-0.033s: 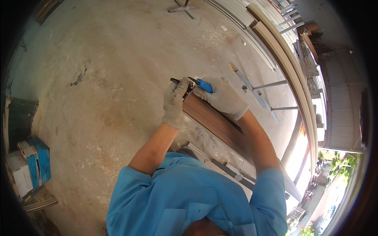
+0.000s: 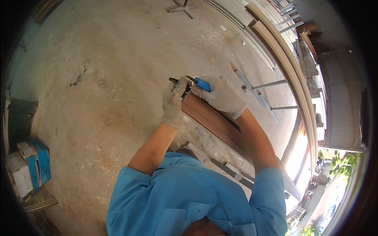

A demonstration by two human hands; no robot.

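Note:
A long brown wood-grain board (image 2: 214, 122) lies slanted on a grey work stand in front of me. My left hand (image 2: 173, 104), in a pale glove, is curled over the board's far end. My right hand (image 2: 224, 96), also gloved, grips a blue-handled tool (image 2: 202, 84) at that same end. The tool's black tip (image 2: 174, 80) sticks out to the left past my left fingers. The spot where the tool meets the board is hidden by the gloves.
Blue and white boxes (image 2: 35, 167) sit on the concrete floor (image 2: 118, 59) at far left. Long pale profiles (image 2: 285, 59) are stacked along the right. A metal bar with thin rods (image 2: 256, 92) runs just beyond my right hand. A metal stand foot (image 2: 181, 7) shows at the top.

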